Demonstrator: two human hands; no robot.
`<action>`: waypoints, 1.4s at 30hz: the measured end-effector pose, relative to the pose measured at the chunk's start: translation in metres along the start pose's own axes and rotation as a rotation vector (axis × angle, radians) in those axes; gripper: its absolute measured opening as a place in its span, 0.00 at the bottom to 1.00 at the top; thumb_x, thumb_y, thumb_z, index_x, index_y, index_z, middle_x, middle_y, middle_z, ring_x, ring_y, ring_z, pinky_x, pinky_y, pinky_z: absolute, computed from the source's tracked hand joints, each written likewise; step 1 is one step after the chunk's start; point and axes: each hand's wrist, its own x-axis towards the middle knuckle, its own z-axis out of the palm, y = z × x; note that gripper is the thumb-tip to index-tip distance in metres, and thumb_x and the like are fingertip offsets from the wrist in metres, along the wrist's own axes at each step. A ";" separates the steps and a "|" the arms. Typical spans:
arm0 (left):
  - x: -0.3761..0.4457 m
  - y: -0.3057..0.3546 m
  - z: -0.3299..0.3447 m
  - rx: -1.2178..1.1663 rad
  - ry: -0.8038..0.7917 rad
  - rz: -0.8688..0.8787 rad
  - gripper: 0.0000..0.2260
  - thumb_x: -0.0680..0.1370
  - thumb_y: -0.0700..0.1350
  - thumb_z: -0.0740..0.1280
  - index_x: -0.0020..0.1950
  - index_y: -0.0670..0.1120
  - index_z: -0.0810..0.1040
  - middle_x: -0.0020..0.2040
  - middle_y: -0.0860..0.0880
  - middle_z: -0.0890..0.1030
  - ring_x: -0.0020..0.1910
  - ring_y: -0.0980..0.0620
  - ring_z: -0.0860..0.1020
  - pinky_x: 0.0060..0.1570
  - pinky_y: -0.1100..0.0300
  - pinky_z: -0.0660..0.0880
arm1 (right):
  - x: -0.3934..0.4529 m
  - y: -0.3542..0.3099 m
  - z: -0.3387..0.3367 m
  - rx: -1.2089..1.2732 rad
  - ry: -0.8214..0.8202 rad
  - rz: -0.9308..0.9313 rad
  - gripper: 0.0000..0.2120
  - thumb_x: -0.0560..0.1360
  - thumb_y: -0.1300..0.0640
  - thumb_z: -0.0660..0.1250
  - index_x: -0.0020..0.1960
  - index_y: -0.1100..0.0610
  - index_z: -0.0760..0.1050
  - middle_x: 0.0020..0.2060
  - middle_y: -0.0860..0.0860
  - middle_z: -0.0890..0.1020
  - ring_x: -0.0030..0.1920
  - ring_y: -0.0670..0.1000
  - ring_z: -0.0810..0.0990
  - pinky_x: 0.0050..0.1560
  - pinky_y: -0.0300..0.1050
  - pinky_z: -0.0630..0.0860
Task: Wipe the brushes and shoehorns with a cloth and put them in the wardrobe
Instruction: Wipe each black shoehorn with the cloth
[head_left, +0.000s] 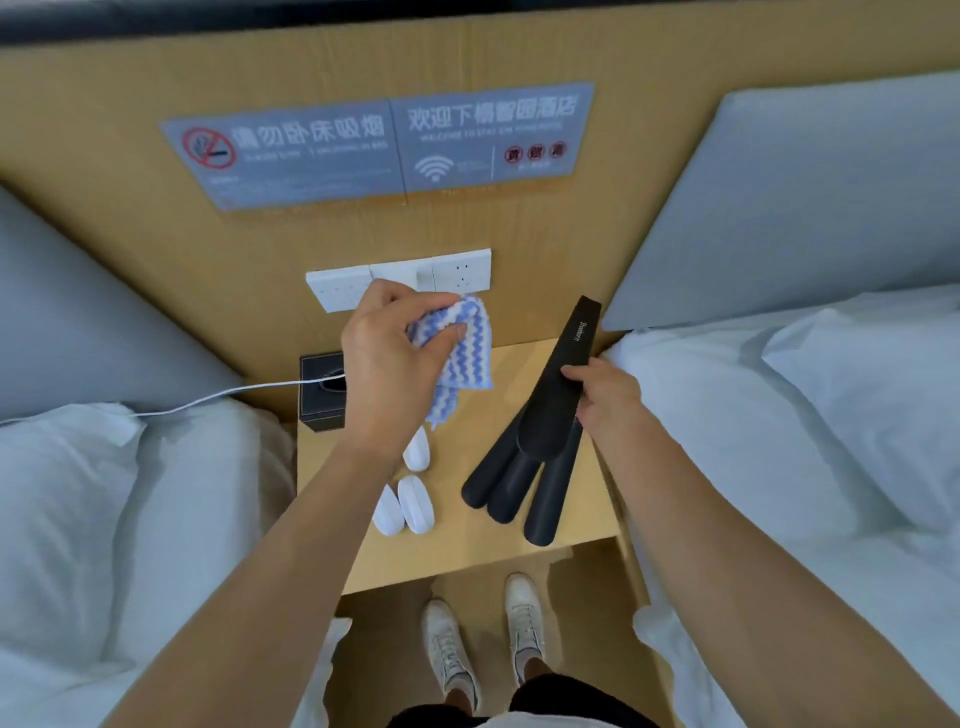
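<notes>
Left hand (387, 358) raised, fingers and thumb curled round bunched blue-and-white cloth (462, 353), cloth hanging below thumb. Right hand (605, 397) grips black shoehorn (563, 374) at mid-length, lifted, narrow end pointing away toward headboard. Three more shoehorns (519, 488) fanned on worktop (467, 556) beneath right hand. Three white brushes (410, 499) on worktop under left forearm. Black tissue box (319, 392) just left of left hand.

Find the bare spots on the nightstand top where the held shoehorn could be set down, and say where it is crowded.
Free: the front strip of the nightstand, and the gap between the white brushes and the black shoehorns. Crowded: the right side under the held shoehorn, and the back left by the black tissue box.
</notes>
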 end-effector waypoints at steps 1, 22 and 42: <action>-0.001 0.008 -0.003 0.004 -0.003 0.018 0.11 0.73 0.43 0.75 0.56 0.48 0.84 0.50 0.49 0.77 0.44 0.61 0.74 0.46 0.76 0.69 | -0.008 -0.004 -0.002 0.039 -0.075 0.018 0.09 0.79 0.72 0.61 0.53 0.62 0.77 0.51 0.60 0.81 0.50 0.59 0.80 0.57 0.56 0.77; -0.012 0.080 -0.017 0.254 -0.148 0.363 0.10 0.73 0.36 0.69 0.52 0.42 0.84 0.45 0.45 0.80 0.44 0.44 0.78 0.39 0.47 0.77 | -0.140 -0.067 0.033 -0.045 -0.601 -0.190 0.20 0.84 0.45 0.56 0.64 0.56 0.78 0.55 0.55 0.86 0.54 0.54 0.86 0.51 0.51 0.81; 0.059 0.146 -0.057 0.353 0.233 0.689 0.08 0.75 0.45 0.68 0.46 0.43 0.85 0.47 0.48 0.85 0.45 0.44 0.79 0.40 0.51 0.76 | -0.191 -0.156 0.073 -0.193 -0.787 -0.515 0.20 0.83 0.42 0.54 0.64 0.52 0.75 0.53 0.55 0.86 0.52 0.54 0.86 0.42 0.55 0.83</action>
